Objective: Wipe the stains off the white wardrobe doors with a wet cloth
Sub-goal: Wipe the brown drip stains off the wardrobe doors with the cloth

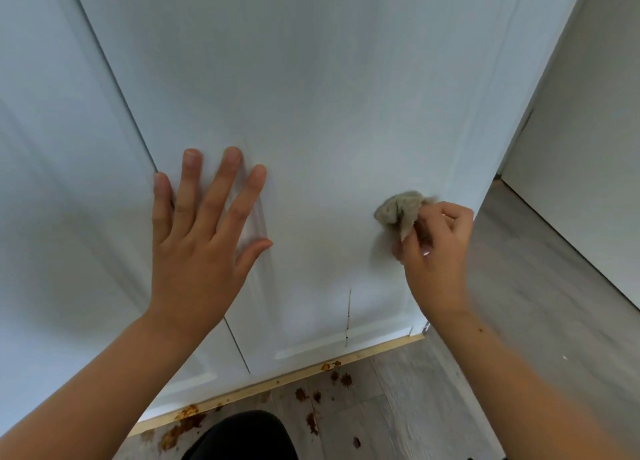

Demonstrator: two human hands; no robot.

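We are pressing our spread left hand (204, 231) flat on the wardrobe door (311, 78) while our right hand (436, 248) is pinching the cloth (398, 210) against its mostly clean lower panel, a thin drip streak (348, 314) seemingly left to wipe.

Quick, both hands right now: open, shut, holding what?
Left hand: open, fingers straight, flat on the wardrobe door.
Right hand: fingers curled around the cloth.

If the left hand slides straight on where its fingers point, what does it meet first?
Probably nothing: the left hand lies flat on the white door, fingers pointing up it, and the panel ahead looks bare.
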